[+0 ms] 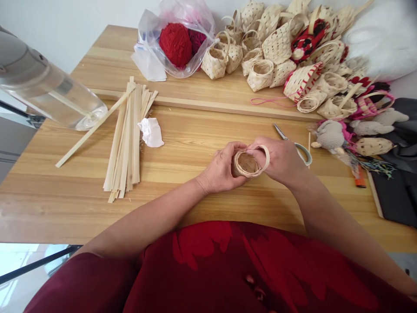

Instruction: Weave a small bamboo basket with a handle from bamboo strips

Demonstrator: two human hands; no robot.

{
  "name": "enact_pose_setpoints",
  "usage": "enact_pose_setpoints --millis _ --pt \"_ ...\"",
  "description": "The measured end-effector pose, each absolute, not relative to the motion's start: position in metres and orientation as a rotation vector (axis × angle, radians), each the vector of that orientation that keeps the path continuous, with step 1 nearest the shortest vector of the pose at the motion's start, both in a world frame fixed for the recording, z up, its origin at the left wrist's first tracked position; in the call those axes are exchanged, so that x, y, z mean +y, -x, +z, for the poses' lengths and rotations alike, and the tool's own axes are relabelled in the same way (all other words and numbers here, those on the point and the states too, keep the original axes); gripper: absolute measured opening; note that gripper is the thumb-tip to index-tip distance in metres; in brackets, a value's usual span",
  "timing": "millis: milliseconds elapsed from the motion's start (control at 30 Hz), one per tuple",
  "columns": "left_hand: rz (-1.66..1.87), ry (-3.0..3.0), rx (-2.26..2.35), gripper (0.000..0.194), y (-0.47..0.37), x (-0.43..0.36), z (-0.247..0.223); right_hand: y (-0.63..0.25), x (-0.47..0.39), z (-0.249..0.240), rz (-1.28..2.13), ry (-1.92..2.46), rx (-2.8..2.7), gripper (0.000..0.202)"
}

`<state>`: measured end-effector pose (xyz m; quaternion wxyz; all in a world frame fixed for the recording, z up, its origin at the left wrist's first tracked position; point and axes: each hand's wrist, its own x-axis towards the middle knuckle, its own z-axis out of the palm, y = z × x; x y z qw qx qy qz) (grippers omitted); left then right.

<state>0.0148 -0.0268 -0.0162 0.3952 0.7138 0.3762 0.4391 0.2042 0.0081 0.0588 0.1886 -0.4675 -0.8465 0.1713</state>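
A small round woven basket (246,164) of pale strips is held between both hands above the wooden table, its opening facing up toward the camera. My left hand (223,168) wraps round its left side, with the thumb below and the fingers above. At its right, a strip loop (267,160) stands out from the rim. My right hand (276,158) is closed at the upper right of the rim, behind that loop; its fingertips are partly hidden. Just beyond my right hand lie scissors (304,153), partly covered by it.
Flat pale strips (125,143) and a crumpled white piece (151,132) lie left on the table (182,126). A clear bottle (61,95) stands far left. Red yarn (176,44) sits in a plastic bag. Many woven baskets (260,74) fill the back right.
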Motion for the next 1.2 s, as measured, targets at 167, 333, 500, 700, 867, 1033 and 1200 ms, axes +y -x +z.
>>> enact_pose_setpoints --millis 167,333,500,700,867,1033,1200 --pt "1.103 -1.877 0.98 0.064 -0.014 -0.027 -0.014 -0.208 0.009 0.057 0.426 1.302 -2.449 0.02" --pt "1.094 -1.879 0.981 0.065 -0.013 -0.027 -0.012 -0.202 0.015 0.075 0.486 1.339 -2.579 0.025" --pt "1.086 -1.893 0.973 0.066 -0.014 -0.027 -0.012 -0.199 0.015 0.087 0.528 1.401 -2.573 0.026" --pt "1.083 -1.872 0.962 0.068 -0.015 -0.027 -0.015 -0.202 0.009 0.089 0.497 1.452 -2.464 0.019" --pt "1.09 -1.876 0.967 0.067 -0.014 -0.027 -0.011 -0.198 0.009 0.085 0.373 1.456 -2.522 0.022" --pt "1.077 -1.851 0.963 0.07 -0.014 -0.027 -0.011 -0.197 0.01 0.083 0.381 1.465 -2.532 0.027" --pt "1.099 -1.822 0.916 0.077 -0.014 -0.026 -0.015 -0.203 0.009 0.081 0.53 1.424 -2.367 0.027"
